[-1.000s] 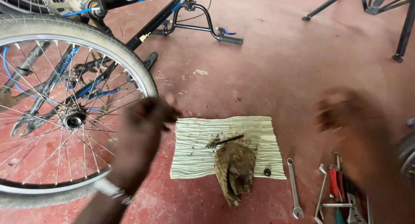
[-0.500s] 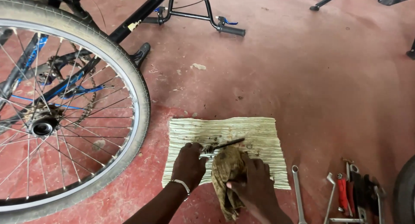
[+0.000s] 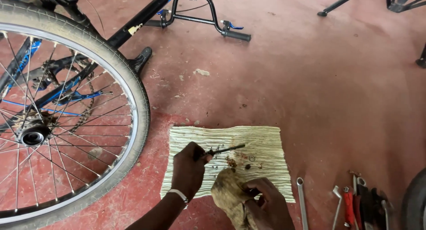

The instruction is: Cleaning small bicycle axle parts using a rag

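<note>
A big wheel [image 3: 57,119] stands at the far left, part of a bike [image 3: 133,26] that lies on the red floor [image 3: 310,88]. Its hub [image 3: 33,134] shows in the middle of the spokes, and nothing sticks out of it. Next comes a pale ribbed mat [image 3: 266,141] spread flat on the floor. The left hand [image 3: 190,170] rests on the mat with its fingers pressed together around one end of a thin dark rod [image 3: 226,149], and the rest of the rod pokes out to the right, low over the mat. Small nuts and bits [image 3: 242,161] lie on the mat just past the tip of the rod. The right hand [image 3: 266,203] is beside them, curled tight on a dirty rag [image 3: 228,194] at the near edge of the mat. It looks like the cleaning step: the rod is picked up and the rag is ready. The next move would call for bringing the rod and the rag together while keeping clear of the little bits, so none roll off. At the far right, a spanner [image 3: 302,201] and other tools [image 3: 359,203] lie on the floor.
</note>
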